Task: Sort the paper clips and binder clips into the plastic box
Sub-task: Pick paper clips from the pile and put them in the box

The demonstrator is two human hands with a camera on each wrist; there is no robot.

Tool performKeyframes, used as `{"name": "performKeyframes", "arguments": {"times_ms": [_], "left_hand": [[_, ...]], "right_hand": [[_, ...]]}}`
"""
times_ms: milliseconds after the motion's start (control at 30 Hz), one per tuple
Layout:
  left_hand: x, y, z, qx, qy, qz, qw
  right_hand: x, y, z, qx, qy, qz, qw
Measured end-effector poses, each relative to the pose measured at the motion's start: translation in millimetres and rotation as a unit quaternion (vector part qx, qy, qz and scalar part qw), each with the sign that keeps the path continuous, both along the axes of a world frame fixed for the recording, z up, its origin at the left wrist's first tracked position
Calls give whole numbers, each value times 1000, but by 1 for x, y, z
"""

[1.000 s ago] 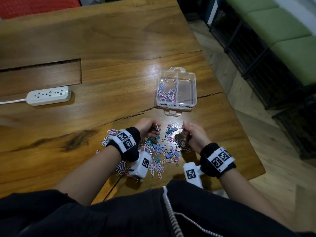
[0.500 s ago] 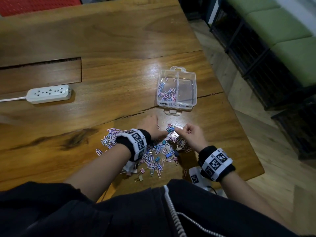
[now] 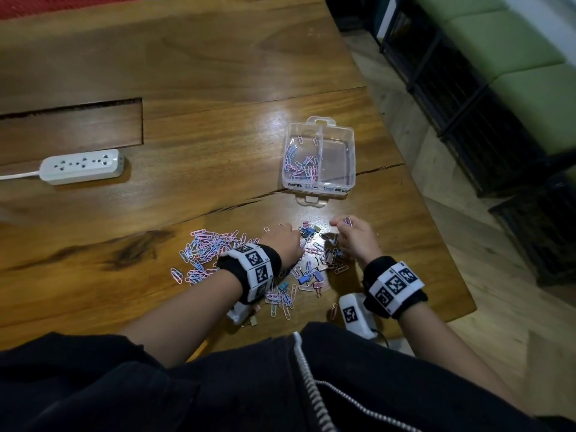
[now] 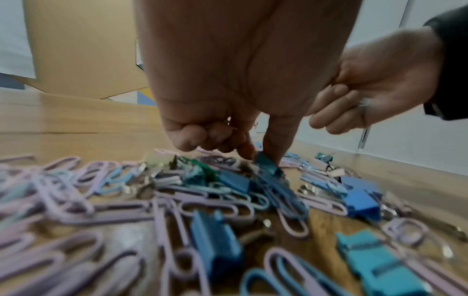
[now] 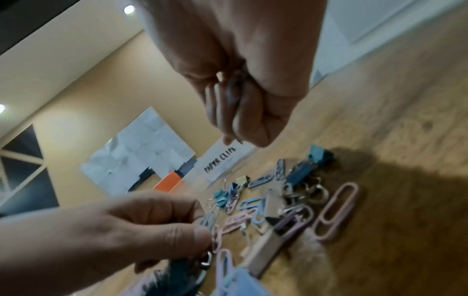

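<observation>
A clear two-compartment plastic box (image 3: 318, 186) stands ahead of me, with paper clips (image 3: 300, 165) in its left half and its right half bare. A mixed pile of pastel paper clips (image 3: 205, 251) and small binder clips (image 3: 307, 280) is spread across the table in front of me. My left hand (image 3: 296, 233) is down in the pile; in the left wrist view its thumb and forefinger (image 4: 260, 157) pinch a blue binder clip (image 4: 268, 166). My right hand (image 3: 339, 224) hovers just above the pile, its curled fingers (image 5: 233, 138) holding a few paper clips (image 5: 222, 100).
A white power strip (image 3: 82, 166) lies at the far left of the wooden table (image 3: 202, 145). The table's right edge is close beside the box, with floor and a black rack with green cushions (image 3: 498, 88) beyond. The box's front label reads PAPER CLIPS (image 5: 219, 160).
My left hand has turned over and reached right onto the blue binder clips. My right hand has lifted slightly off the pile with paper clips in its fingers.
</observation>
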State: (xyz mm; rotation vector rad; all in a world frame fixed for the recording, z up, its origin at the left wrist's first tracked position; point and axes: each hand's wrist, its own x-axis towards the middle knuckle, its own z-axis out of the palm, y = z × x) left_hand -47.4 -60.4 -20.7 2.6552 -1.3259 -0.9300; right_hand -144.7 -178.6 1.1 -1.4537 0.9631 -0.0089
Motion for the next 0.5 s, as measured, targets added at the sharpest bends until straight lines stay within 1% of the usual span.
{"name": "performKeyframes", "arguments": {"times_ms": [67, 100, 133, 167, 233, 267, 300, 333, 367, 400, 433, 467, 500], "left_hand": [[4, 3, 5, -47, 82, 48, 994], [6, 5, 7, -79, 142, 86, 983], [9, 7, 9, -110, 218, 137, 960], [13, 10, 10, -141, 305, 197, 921], [19, 15, 12, -198, 453, 300, 816], [20, 17, 13, -227, 503, 332, 765], [21, 17, 13, -252, 535, 354, 725], [20, 18, 14, -273, 556, 367, 694], [20, 17, 16, -287, 569, 376, 673], [18, 15, 18, -295, 576, 383, 659], [17, 14, 19, -298, 577, 391, 652], [18, 12, 21, -299, 570, 397, 654], [18, 9, 21, -297, 554, 404, 664]], "right_hand": [[1, 0, 1, 91, -17, -4, 996], [2, -1, 0, 137, -26, -9, 990], [2, -1, 0, 182, -33, -20, 983], [2, -1, 0, 222, -37, -33, 974], [1, 0, -2, 287, -43, -52, 956], [1, 1, -3, 304, -46, -61, 949], [2, 2, -4, 309, -48, -73, 947], [3, 3, -4, 297, -46, -86, 950], [4, 5, -5, 266, -39, -93, 959], [6, 8, -4, 201, -21, -85, 976], [6, 11, -5, 107, 13, -57, 993], [7, 12, -7, 0, 53, -14, 998], [7, 14, -10, -103, 90, 32, 990]]}}
